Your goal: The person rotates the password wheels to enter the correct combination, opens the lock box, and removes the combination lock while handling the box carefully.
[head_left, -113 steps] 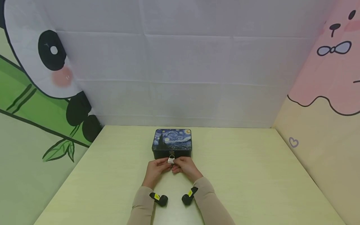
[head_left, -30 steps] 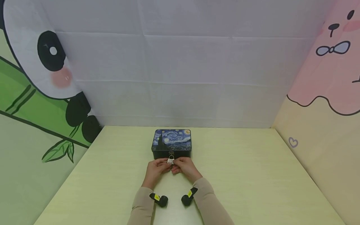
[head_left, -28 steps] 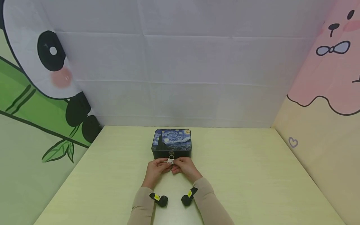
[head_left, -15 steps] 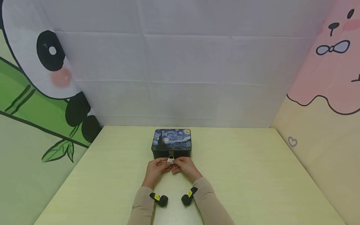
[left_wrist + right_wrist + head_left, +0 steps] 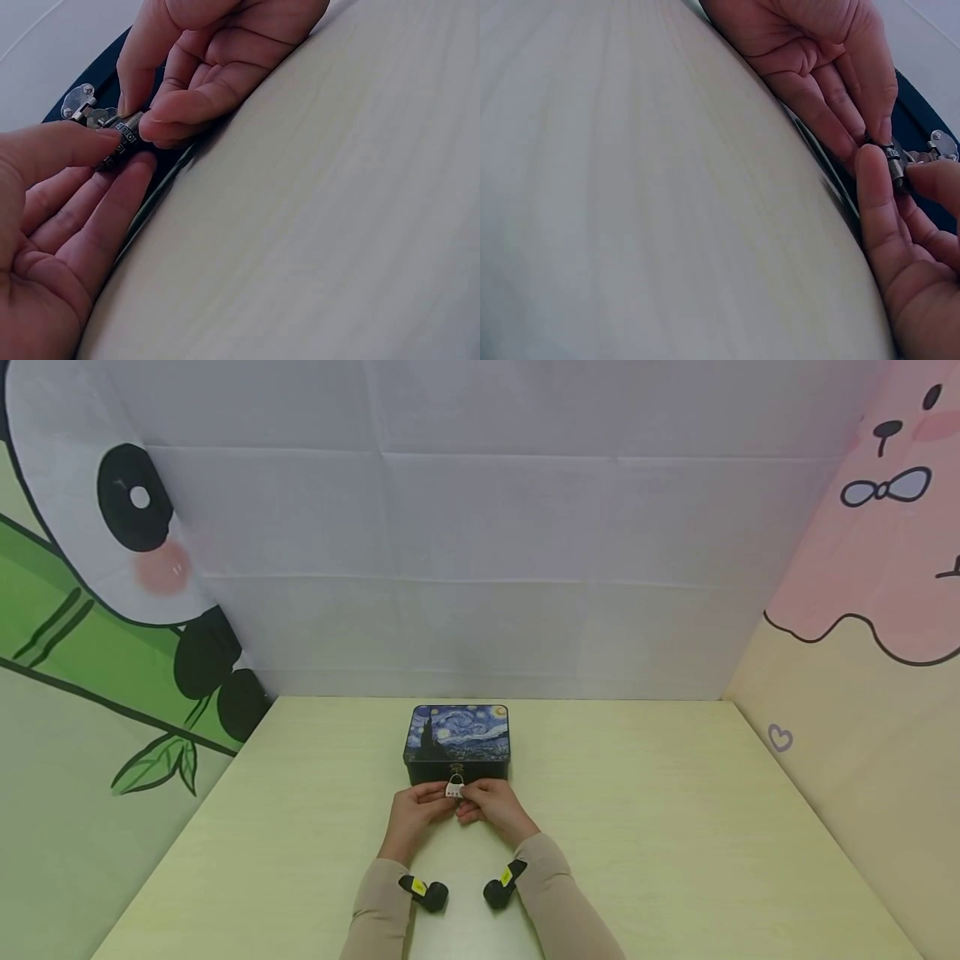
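Observation:
A small silver combination padlock (image 5: 454, 791) hangs by its shackle from the front clasp (image 5: 79, 103) of a dark tin box (image 5: 457, 735), whose lid bears a swirling blue night-sky painting. From the left, my left hand (image 5: 415, 815) pinches the padlock between thumb and fingers. My right hand (image 5: 501, 808) grips its other side, thumb and index finger at the number dials. In the left wrist view, white digits show on the black dials (image 5: 126, 135) between both hands' fingertips. The right wrist view has the padlock body (image 5: 895, 165) partly covered by fingers. The lid is down.
The tin stands on a pale yellow table (image 5: 637, 827), near its back edge. Behind rises a white cloth wall (image 5: 487, 552). Cartoon-printed panels (image 5: 855, 610) flank the table. A black wrist camera (image 5: 431, 895) sits on each beige sleeve.
The padlock's face tips slightly between frames, its digits fading and then showing again. Both hands keep their hold, and the tin stays put.

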Demonstrator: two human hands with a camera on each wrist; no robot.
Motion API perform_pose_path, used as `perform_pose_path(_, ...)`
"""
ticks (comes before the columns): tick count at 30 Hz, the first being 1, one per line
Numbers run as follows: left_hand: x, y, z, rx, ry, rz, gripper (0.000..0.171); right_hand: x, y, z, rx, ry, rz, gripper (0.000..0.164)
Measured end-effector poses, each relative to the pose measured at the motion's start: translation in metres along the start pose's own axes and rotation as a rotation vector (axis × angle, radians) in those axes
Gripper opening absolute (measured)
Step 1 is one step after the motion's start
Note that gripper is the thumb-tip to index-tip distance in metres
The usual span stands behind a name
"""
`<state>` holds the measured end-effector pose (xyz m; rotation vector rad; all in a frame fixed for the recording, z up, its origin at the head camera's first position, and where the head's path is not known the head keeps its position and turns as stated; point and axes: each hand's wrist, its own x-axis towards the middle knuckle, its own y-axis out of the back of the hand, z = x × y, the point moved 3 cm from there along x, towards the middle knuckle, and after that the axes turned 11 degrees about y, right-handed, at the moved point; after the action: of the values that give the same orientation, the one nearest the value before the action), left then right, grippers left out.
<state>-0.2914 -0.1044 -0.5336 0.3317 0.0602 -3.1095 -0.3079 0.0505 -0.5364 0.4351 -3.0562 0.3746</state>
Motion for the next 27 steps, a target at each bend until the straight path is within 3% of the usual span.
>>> perform_pose_path(27, 0.0037, -0.0008, -0.0030, -0.032, -0.017, -0.026, 0.030, -0.0023, -0.0011, -0.0035, -0.028, 0.012, 0.004, 0.023)
